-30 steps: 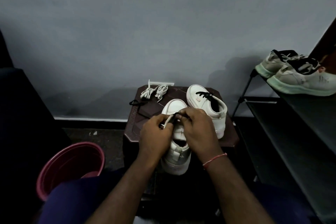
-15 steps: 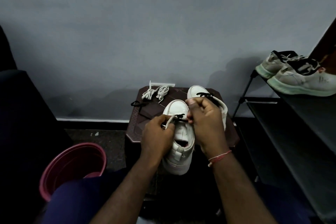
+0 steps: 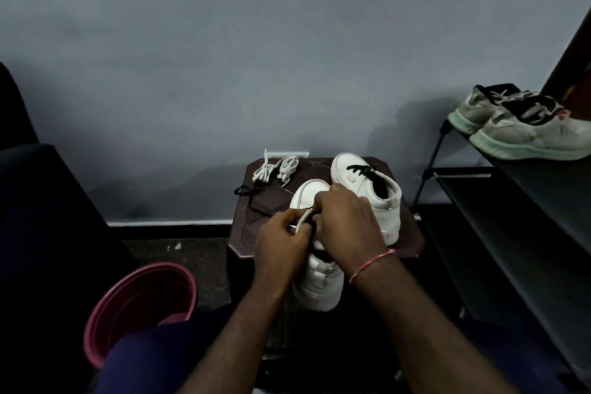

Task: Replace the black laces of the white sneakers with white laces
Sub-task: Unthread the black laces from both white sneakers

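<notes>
Left of my knee, on the floor: red bucket [image 3: 140,301]. Both hands are over the near sneaker [image 3: 319,285], which lies on the dark brown stool [image 3: 407,241] with its heel toward me, overhanging the front edge, and its toe pointing at the wall.

Left hand [image 3: 283,243]: fingers curled, thumb and forefinger pinching the white lace [image 3: 303,221] low down. Right hand [image 3: 348,227]: fingers curled, tips closed on the upper end of the same lace, right at the eyelet area. It has a red thread band [image 3: 371,265] on the wrist. The eyelets themselves are hidden under my knuckles.

Just behind and right of my hands the second sneaker [image 3: 364,192] stands upright, its black lace [image 3: 361,169] still threaded. At the stool's far left a loose black lace [image 3: 246,192] lies flat, with the bundled spare white laces [image 3: 276,168] beyond it near the back edge.

Grey wall [image 3: 287,57] behind. Far right is a black shoe rack [image 3: 511,201] with a pair of worn sneakers [image 3: 524,134] on its top shelf.
</notes>
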Demonstrator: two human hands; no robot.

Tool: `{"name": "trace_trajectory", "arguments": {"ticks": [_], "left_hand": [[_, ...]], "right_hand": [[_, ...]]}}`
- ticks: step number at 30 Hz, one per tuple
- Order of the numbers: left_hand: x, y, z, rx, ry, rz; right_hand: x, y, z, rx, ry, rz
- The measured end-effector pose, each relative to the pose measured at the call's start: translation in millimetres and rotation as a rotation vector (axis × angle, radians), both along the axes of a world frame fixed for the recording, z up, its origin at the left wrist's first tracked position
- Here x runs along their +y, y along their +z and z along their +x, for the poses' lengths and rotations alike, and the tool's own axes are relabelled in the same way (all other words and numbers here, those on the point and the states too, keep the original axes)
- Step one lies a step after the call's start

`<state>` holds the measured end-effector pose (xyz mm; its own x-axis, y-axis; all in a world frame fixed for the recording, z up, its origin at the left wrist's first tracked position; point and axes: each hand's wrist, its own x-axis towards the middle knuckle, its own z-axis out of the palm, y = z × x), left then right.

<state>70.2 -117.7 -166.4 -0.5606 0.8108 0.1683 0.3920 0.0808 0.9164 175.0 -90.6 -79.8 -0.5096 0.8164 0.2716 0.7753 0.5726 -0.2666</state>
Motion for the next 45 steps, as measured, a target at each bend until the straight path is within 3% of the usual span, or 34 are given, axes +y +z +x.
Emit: {"name": "trace_trajectory", "arguments": {"ticks": [3, 5, 7, 10, 12, 14, 15, 19, 21, 23, 27, 29, 31, 33, 35, 37, 41, 45], "left_hand": [[1.2, -0.9, 0.1, -0.021, 0.012, 0.013], [-0.1, 0.6, 1.2, -0.046, 0.050, 0.042], [-1.8, 2.0, 3.0, -0.054, 0.105, 0.073], [-3.6, 3.4, 6.5, -0.066, 0.124, 0.103], [-3.7, 3.9, 7.1, -0.085, 0.122, 0.097], [-2.9, 3.5, 6.8, -0.107, 0.125, 0.082], [-3.0, 3.1, 6.4, -0.113, 0.125, 0.072], [-4.6, 5.4, 6.5, -0.144, 0.095, 0.051], [-6.3, 7.6, 6.6, -0.166, 0.064, 0.047], [-7.3, 9.8, 7.1, -0.178, 0.048, 0.049], [-9.6, 13.3, 9.1, -0.172, 0.037, 0.049], [-9.4, 12.9, 8.8, -0.172, 0.031, 0.047], [-9.0, 11.3, 8.0, -0.156, 0.040, 0.050], [-8.9, 8.9, 7.4, -0.112, 0.063, 0.050], [-8.3, 9.2, 8.2, -0.107, 0.074, 0.054], [-6.8, 9.5, 7.8, -0.129, 0.066, 0.044], [-7.3, 11.4, 7.9, -0.152, 0.036, 0.025], [-10.1, 11.7, 11.2, -0.152, 0.026, 0.051]], "right_hand": [[10.7, -12.9, 2.4, 0.059, -0.009, -0.004], [18.3, -22.4, 7.6, 0.321, -0.023, -0.115], [22.5, -26.4, 17.8, 0.768, -0.050, -0.313], [19.2, -19.6, 36.6, 1.620, 0.084, -0.836], [17.9, -13.7, 48.0, 1.947, 0.160, -0.995], [18.7, -8.1, 53.5, 1.908, 0.088, -0.962], [18.8, -6.6, 53.1, 1.749, 0.044, -0.877], [16.4, -10.3, 34.1, 0.664, 0.052, -0.362], [14.9, -17.8, 23.9, 0.298, 0.082, -0.215], [11.2, -15.7, 19.2, 0.148, 0.068, -0.125], [11.6, -20.3, 19.0, 0.085, 0.051, -0.060], [13.0, -24.0, 19.8, 0.162, 0.065, -0.086], [14.3, -25.9, 21.1, 0.405, 0.098, -0.192], [14.1, -19.9, 28.4, 0.838, 0.115, -0.436], [12.2, -3.4, 38.8, 1.422, 0.119, -0.756], [14.9, 12.0, 47.6, 1.773, 0.045, -0.865], [16.1, 25.7, 38.3, 1.821, -0.130, -0.775], [11.4, 42.6, -6.4, 1.761, -0.072, -0.647]]}}
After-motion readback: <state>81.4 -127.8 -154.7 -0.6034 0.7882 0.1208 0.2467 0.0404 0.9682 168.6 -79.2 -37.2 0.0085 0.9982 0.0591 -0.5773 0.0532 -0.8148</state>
